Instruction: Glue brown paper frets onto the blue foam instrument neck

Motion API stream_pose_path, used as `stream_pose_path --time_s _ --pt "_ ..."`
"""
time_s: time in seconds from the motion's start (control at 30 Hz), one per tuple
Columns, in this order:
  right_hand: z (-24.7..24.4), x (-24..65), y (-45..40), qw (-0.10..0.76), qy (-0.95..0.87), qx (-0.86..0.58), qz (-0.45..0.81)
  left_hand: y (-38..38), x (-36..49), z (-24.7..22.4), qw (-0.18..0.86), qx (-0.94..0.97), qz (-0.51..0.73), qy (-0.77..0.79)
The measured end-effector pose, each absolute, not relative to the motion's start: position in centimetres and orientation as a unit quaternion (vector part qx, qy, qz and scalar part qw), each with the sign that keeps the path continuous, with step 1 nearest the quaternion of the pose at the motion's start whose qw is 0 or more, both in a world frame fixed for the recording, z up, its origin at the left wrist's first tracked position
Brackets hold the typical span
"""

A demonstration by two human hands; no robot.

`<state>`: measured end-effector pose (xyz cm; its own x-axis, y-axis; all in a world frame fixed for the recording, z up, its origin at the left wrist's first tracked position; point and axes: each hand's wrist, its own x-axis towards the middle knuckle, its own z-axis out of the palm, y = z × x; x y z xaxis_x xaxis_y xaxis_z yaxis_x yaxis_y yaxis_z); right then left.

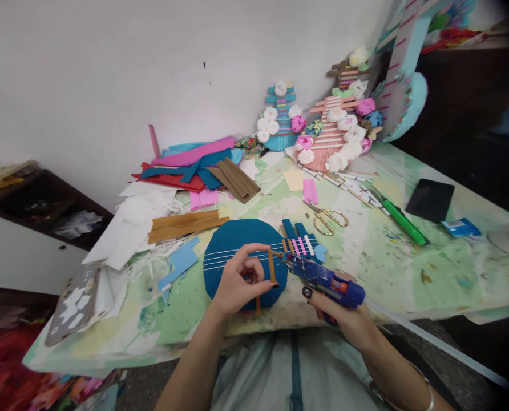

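My left hand (239,279) pinches a narrow ochre paper strip (272,266) upright between thumb and fingertips. It hovers over a dark blue paper guitar (224,245) with a round body and white strings. Across the guitar's short neck lie several coloured bars (299,246), pink, white and ochre. My right hand (340,314) is wrapped round a blue hot glue gun (327,279), whose nozzle points left, close to the strip's upper end. Below my left hand another ochre strip (258,305) shows in part. Whether the nozzle touches the held strip I cannot tell.
Gold-handled scissors (329,220) lie behind the guitar. Folded ochre paper (186,224) and a light blue scrap (180,264) are on the left. A green cutter (404,221) and a black phone (429,200) lie right. Flower-trimmed paper guitars (331,134) lean at the wall.
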<state>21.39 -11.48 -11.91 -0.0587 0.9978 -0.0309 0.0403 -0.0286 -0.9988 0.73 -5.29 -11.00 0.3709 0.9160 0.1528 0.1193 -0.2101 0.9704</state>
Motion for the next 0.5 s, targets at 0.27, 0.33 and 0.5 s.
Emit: stream_pose_path --time_s 0.27,0.33,0.5 --pt "-12.29 21.43 -11.65 0.466 -0.5 -0.51 0.522 -5.3 0.58 -11.1 0.496 0.666 0.4 0.387" --pt "-12.23 21.44 -11.69 0.46 -0.504 -0.511 0.522 -5.28 0.57 -11.11 0.495 0.668 0.399 0.388" --pt "-12.09 21.38 -11.78 0.469 -0.499 -0.514 0.517 -5.26 0.58 -11.13 0.493 0.663 0.408 0.388"
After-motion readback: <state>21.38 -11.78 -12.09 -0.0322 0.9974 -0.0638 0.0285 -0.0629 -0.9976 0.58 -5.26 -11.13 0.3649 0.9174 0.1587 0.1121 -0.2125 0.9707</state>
